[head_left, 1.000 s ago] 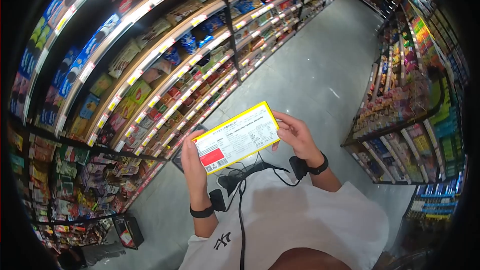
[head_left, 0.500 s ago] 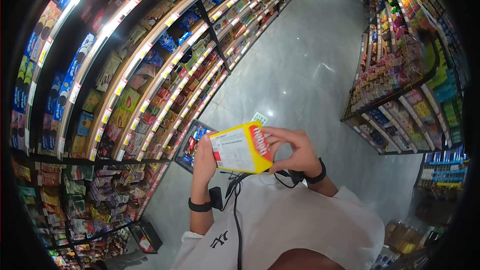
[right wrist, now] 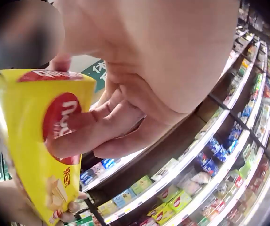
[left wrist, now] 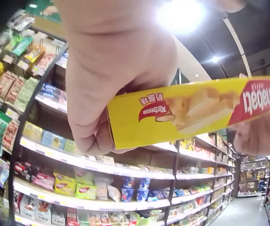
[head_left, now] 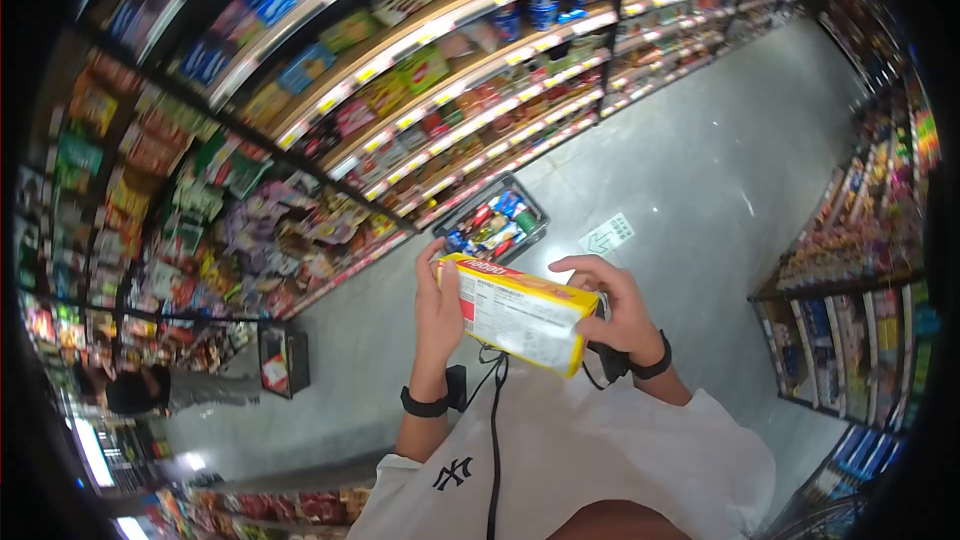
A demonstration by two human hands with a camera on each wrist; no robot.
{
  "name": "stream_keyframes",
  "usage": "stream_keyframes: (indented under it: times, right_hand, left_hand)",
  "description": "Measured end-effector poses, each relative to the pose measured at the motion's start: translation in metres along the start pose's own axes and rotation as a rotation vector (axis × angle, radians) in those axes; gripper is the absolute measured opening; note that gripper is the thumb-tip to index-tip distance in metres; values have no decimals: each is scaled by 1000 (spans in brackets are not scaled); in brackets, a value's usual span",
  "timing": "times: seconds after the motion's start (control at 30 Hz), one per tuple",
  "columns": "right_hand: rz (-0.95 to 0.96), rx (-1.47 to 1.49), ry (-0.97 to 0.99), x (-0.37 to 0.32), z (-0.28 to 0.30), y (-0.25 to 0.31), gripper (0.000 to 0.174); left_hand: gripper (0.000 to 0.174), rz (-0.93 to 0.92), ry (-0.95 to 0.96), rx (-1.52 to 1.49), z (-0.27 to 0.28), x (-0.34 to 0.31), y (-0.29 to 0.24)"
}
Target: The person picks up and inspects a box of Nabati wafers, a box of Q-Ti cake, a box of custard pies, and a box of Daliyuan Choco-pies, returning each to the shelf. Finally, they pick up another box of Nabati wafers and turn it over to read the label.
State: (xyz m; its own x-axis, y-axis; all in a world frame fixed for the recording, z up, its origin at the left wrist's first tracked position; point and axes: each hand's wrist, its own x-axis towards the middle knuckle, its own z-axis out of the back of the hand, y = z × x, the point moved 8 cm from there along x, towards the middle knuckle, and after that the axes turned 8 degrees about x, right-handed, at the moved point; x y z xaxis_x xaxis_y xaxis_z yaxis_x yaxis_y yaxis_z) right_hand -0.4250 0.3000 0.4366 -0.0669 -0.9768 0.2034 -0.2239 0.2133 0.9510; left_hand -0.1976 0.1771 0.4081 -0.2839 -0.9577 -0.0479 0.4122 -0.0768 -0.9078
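Note:
A yellow nabati wafer box (head_left: 520, 312) is held between both hands in front of the white shirt, its printed white side facing up and tilted. My left hand (head_left: 437, 312) grips the box's left end; in the left wrist view the left hand (left wrist: 121, 61) curls round that end of the yellow box (left wrist: 191, 110). At the other end my right hand (head_left: 618, 310) pinches the box near its corner. The right wrist view shows the right hand's fingers (right wrist: 97, 125) against the red logo face of the box (right wrist: 27, 122).
A dark basket (head_left: 535, 205) with several packaged goods stands on the floor by the long snack shelves (head_left: 450, 125). Another dark basket (head_left: 284, 360) is at the lower left, near a person in dark clothing (head_left: 140, 390). More shelves (head_left: 850, 290) line the right side.
The box has turned so a yellow long side shows along its top edge. The head view has swung left, bringing the filled basket and the person into fuller view. Both hands still hold the box.

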Motion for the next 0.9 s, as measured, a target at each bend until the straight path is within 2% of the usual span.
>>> stream_keyframes:
  times: [0.03,0.07,0.1,0.13,0.23,0.33,0.37,0.47,0.5,0.57,0.67,0.73,0.87,0.9]
  right_hand:
    - [-16,41,-26,6,-7,-12,52]
    - [-36,79,-55,11,-13,-23,52]
    - [-32,16,-68,16,-16,-28,46]
    - [-106,38,-119,21,-15,-43,44]
    - [-310,71,-235,35,-13,-88,44]
    - [-272,-76,-67,48,-26,-89,43]
    - [-303,-115,30,50,-32,-90,42]
    - [-391,-123,217,40,-51,-93,41]
    - [-227,-182,245,39,-42,-109,41]
    - [-323,-231,178,38,-29,-107,41]
    - [-357,-254,48,37,6,-101,41]
    - [-354,-153,-84,38,34,-88,41]
    - [-46,-8,-426,41,104,-33,39]
    - [19,47,-530,39,127,-24,38]
  left_hand:
    - [50,-13,-62,-74,20,-6,0]
    - [62,-24,-22,-86,34,-15,-7]
    - [74,-35,22,-100,47,-27,-19]
    - [87,-46,71,-115,56,-37,-29]
    - [121,-367,294,-35,54,-57,-69]
    - [129,-201,566,-167,27,-69,-76]
    - [113,-329,559,-117,22,-68,-84]
    - [103,-284,616,-77,8,-58,-83]
    - [97,-288,593,-83,6,-52,-84]
    - [85,-296,543,-94,-1,-38,-86]
    - [79,-471,509,-18,-21,-25,-102]
    - [77,-407,538,-96,-41,-15,-107]
    - [71,-417,505,-151,-79,9,-116]
    - [60,-458,445,-138,-87,16,-116]
